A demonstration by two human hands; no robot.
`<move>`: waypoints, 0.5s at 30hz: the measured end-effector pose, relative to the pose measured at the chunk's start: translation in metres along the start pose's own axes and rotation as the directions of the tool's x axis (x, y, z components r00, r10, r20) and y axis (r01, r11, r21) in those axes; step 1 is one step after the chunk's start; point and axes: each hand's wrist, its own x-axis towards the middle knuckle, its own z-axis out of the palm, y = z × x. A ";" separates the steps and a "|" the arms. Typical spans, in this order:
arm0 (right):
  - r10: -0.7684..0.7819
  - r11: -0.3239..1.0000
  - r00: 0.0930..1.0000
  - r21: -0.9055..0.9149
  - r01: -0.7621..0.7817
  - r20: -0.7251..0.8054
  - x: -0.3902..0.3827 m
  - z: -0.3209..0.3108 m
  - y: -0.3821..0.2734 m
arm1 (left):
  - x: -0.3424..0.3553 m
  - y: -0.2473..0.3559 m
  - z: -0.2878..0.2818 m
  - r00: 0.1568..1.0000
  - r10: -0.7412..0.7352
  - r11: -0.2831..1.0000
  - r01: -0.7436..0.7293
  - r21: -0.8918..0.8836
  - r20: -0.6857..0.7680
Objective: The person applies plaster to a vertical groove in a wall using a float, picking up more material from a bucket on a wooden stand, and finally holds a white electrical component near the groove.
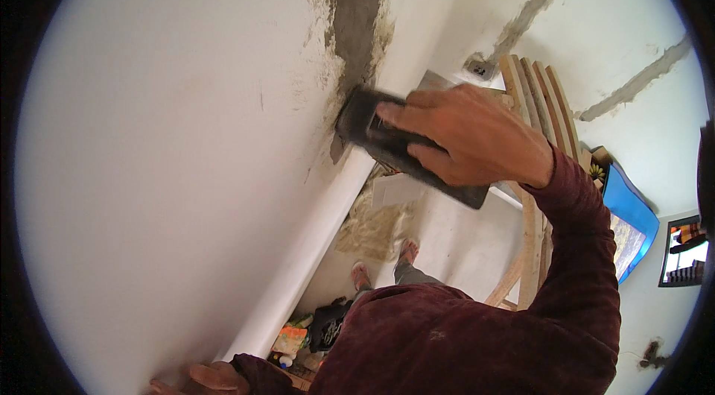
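My right hand point(477, 134) grips a black plastering float point(395, 153), its fingers wrapped round the handle. The float's upper left end lies over the lower part of a grey mortar strip point(356, 15) that runs down the white wall point(186, 134). Rough, smeared edges border the strip, and the float hides some of it. Low at the left, my left hand point(208, 378) rests at the wall with its fingers apart and nothing in them. Part of that hand is cut off by the picture's lower edge.
Wooden boards point(555, 108) stand close behind my right wrist. Beyond them are a blue-edged panel point(629, 216) and a wall socket box point(479, 67). Another mortar strip point(540, 4) crosses the far wall. On the floor lie a stained sheet point(376, 227) and a dark bag point(328, 324).
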 end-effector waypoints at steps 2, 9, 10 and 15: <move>-0.093 0.987 0.995 0.135 0.088 0.029 -0.013 -0.004 -0.002 | -0.001 0.000 0.005 0.997 -0.048 0.999 0.047 -0.025 -0.055; -0.034 0.990 0.937 -0.140 -0.016 -0.349 -0.039 0.053 0.051 | 0.010 0.005 0.003 0.999 0.044 0.999 -0.044 -0.019 -0.027; -0.094 0.988 0.910 -0.151 0.035 -0.403 -0.034 0.064 0.059 | 0.010 0.002 0.002 0.996 0.086 0.996 -0.086 0.009 -0.022; -0.258 0.964 0.803 -0.199 0.177 -0.537 0.005 0.128 0.082 | 0.012 0.006 0.004 0.992 0.125 0.980 -0.124 0.154 0.006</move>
